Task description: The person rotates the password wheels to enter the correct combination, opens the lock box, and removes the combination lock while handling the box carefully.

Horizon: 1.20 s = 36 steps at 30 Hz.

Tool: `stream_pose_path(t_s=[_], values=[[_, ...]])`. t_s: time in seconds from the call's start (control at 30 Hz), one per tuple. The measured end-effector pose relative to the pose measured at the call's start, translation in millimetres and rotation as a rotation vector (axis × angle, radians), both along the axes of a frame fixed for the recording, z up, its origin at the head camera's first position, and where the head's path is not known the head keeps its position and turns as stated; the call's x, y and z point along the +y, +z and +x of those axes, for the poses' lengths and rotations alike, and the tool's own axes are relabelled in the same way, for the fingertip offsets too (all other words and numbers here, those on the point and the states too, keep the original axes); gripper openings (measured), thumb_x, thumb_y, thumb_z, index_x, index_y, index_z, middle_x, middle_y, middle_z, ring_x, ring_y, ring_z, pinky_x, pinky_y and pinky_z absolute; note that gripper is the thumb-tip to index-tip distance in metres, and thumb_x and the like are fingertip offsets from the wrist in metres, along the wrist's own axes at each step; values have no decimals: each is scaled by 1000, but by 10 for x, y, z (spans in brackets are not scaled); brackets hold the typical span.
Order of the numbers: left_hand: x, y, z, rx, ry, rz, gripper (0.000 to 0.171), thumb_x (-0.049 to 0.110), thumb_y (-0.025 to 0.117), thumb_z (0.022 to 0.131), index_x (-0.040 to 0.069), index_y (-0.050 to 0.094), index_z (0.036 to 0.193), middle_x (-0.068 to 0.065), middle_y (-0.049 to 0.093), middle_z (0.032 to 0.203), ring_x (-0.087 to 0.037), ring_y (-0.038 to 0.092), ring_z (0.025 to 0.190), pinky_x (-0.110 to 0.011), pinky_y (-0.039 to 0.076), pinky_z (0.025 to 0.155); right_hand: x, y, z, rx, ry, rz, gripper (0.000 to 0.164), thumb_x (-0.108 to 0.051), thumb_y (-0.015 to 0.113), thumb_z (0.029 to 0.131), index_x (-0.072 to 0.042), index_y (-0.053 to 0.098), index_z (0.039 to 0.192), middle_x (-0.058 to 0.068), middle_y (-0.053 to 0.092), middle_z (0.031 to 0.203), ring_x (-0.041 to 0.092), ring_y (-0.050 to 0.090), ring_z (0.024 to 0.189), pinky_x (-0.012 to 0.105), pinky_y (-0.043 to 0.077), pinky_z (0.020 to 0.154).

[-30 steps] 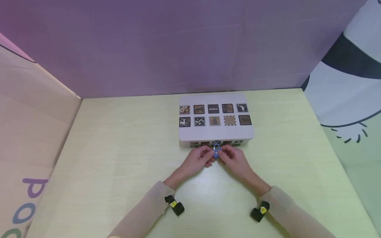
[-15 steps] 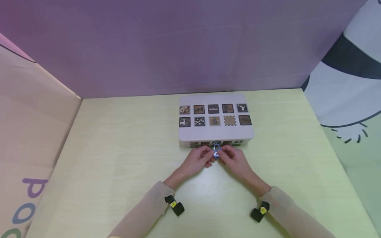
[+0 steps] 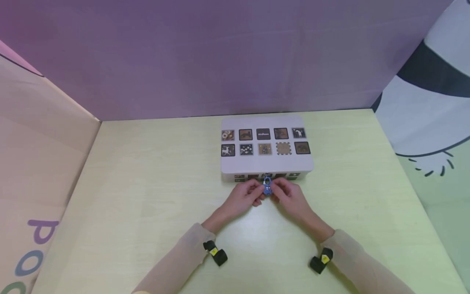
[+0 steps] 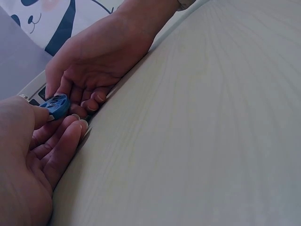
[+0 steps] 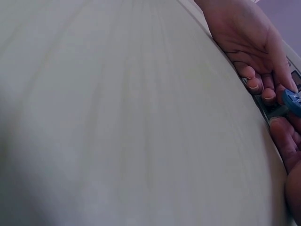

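A small blue padlock (image 3: 267, 189) with a row of dials is held between both hands, its shackle pointing at the front of a white box (image 3: 253, 164). From the left, the thumb and fingers of my left hand (image 3: 239, 201) pinch the lock's side. My right hand (image 3: 292, 201) has its thumb and fingertips on the opposite side. In the left wrist view the padlock (image 4: 58, 108) lies tilted between the fingertips, low over the table. Only part of the padlock (image 5: 292, 101) shows in the right wrist view. Whether the shackle is latched cannot be made out.
The box, with square animal and pattern pictures on its lid, stands near the back of a pale wooden table (image 3: 154, 171). A purple panel (image 3: 205, 61) rises behind it. Printed panels flank the left and right sides.
The padlock has tilted slightly in the fingers, and my right thumb has shifted a little to the right along its edge. My left hand and the box stay where they were.
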<state>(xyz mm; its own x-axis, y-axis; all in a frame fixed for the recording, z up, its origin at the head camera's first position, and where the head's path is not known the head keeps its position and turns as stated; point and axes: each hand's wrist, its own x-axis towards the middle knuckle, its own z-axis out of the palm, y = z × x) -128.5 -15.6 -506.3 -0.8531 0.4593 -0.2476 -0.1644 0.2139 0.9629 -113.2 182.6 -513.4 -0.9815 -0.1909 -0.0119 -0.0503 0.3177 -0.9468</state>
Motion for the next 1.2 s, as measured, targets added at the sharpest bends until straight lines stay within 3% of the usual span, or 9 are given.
stream_pose_path(t_s=[0.4,1.2], values=[[4,-3,-10,5,-2,-14,23,23,55,108,3,65,108,-6,70,92,-14,68,78,-27,64,74,10,27,9,-17,23,19,15,-11,63,102,3,66,106,13,68,83,13,61,69,20,54,62],[0,12,-3,-6,-1,-24,23,24,55,108,3,65,108,-6,71,92,-14,68,77,-27,64,75,-5,48,20,-9,18,48,14,-12,64,102,2,68,104,9,66,79,12,57,69,19,51,61]])
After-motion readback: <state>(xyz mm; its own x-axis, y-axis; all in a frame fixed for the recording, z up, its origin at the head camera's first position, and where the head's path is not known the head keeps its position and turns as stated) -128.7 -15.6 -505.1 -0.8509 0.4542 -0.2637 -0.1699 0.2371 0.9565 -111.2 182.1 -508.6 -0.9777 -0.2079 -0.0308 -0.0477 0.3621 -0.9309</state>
